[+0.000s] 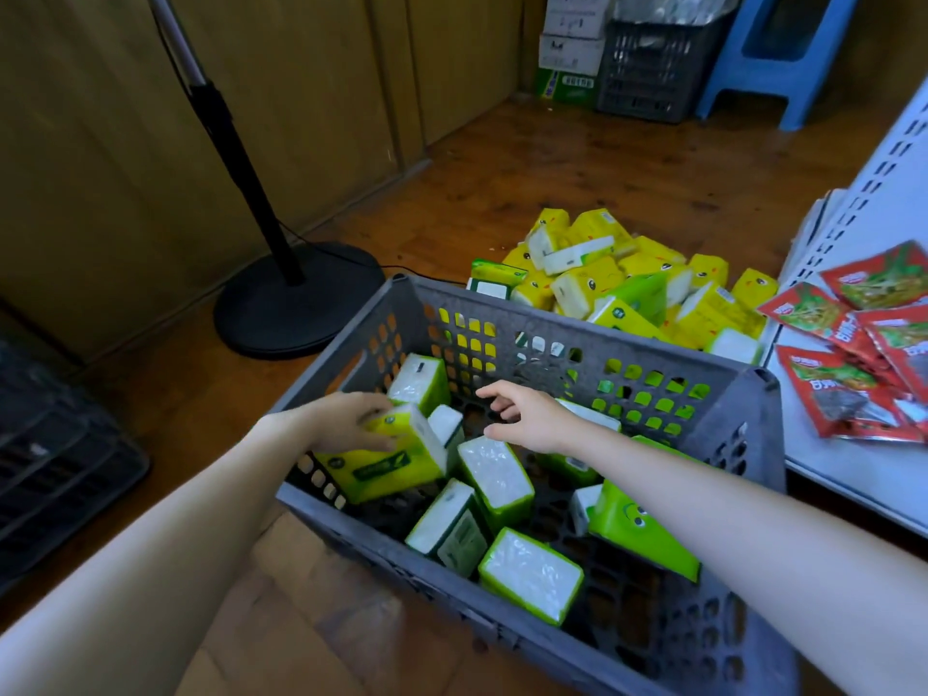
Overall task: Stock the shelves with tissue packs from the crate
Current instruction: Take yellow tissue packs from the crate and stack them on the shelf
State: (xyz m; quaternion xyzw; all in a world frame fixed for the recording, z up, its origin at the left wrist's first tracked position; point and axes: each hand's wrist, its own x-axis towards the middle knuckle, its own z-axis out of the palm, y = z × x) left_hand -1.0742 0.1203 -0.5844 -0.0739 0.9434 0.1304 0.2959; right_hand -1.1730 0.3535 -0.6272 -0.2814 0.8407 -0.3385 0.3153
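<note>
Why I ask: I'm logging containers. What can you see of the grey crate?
The crate is grey plastic, rectangular and open-topped; its walls and floor are pierced with grids of holes. It stands beside a white shelf, with a pile of yellow packs on the floor behind it. Loose green-and-white packs lie inside, leaving much of its floor bare. The left hand grips one pack by a side wall; the right hand reaches in, open. Neither hand plainly touches the crate.
</note>
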